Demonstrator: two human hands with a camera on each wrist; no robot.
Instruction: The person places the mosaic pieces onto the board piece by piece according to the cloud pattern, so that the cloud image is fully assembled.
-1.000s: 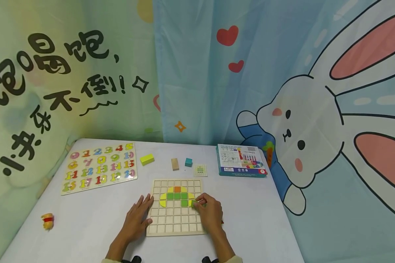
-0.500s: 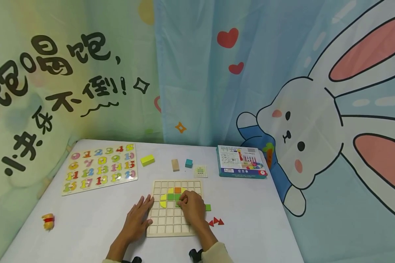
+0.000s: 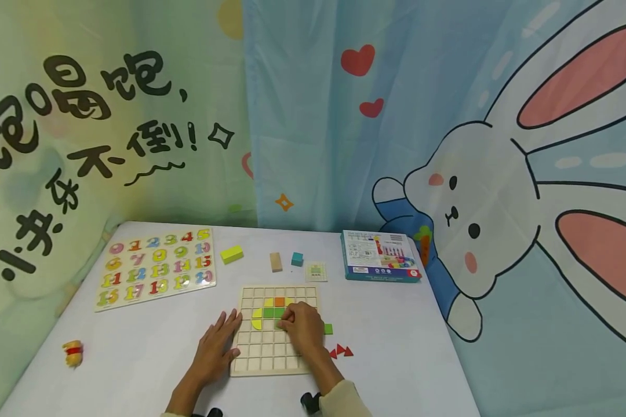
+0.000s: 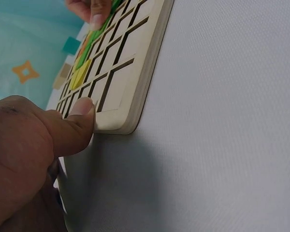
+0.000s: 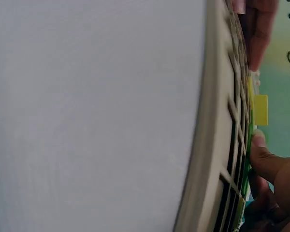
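Observation:
A wooden grid board (image 3: pixel 273 347) lies on the white table and holds yellow, green and orange tiles (image 3: pixel 269 312) in its upper rows. My left hand (image 3: pixel 233 333) lies flat beside the board's left edge. Its thumb (image 4: pixel 82 113) presses against the board's corner (image 4: pixel 121 116). My right hand (image 3: pixel 284 318) reaches over the board with curled fingers and pinches a green tile in the coloured row. In the right wrist view its thumb (image 5: pixel 261 154) sits against the tile's edge. The hand hides the cells under it.
A loose green tile (image 3: pixel 328 329) and red triangles (image 3: pixel 341 351) lie right of the board. Behind it are a yellow block (image 3: pixel 232 253), a tan block (image 3: pixel 276 262), a teal cube (image 3: pixel 297 259), a small card (image 3: pixel 316 271) and a blue box (image 3: pixel 379 256). A number puzzle (image 3: pixel 156 267) and small toy (image 3: pixel 73 353) lie to the left.
My right hand has moved left from the board's right edge to its middle, uncovering the loose green tile and red triangles. The left hand has stayed put.

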